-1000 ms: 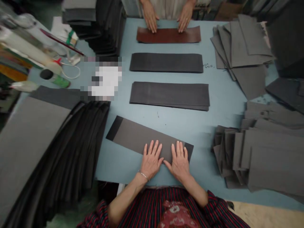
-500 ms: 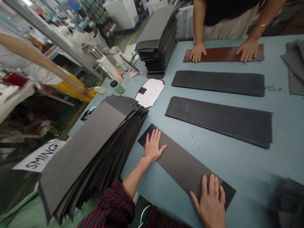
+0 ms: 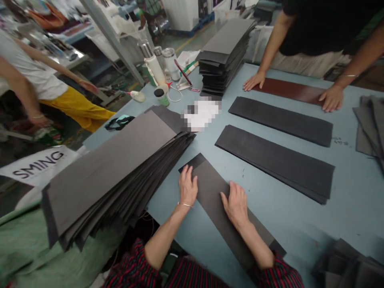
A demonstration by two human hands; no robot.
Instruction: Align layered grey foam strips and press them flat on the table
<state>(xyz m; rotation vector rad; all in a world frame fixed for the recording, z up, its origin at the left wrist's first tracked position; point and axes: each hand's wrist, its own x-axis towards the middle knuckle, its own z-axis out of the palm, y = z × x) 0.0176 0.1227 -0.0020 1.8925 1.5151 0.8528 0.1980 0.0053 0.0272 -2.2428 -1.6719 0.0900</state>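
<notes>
A long dark grey panel (image 3: 210, 186) with darker ends lies flat and slanted on the blue table in front of me. On its far left end rests my left hand (image 3: 188, 186), fingers stretched out near the edge. My right hand (image 3: 236, 202) lies on the middle of the same panel, fingers extended and thumb apart. Left of my hands, a fanned stack of similar grey panels (image 3: 117, 156) leans over the table edge. Beyond the panel lie two dark piles, a nearer black pile (image 3: 276, 162) and a farther black pile (image 3: 282, 120).
Across the table, a co-worker's hands press on a reddish-brown panel (image 3: 294, 91). A tall stack of panels (image 3: 223, 56) stands at the back. Bottles and a green jar (image 3: 162, 97) are near a white sheet (image 3: 201, 114). More grey pieces lie at right (image 3: 370, 128).
My right hand has slid from the near right end of the panel to its middle, closer to my left hand. The co-worker's hands have moved towards the ends of the brown panel.
</notes>
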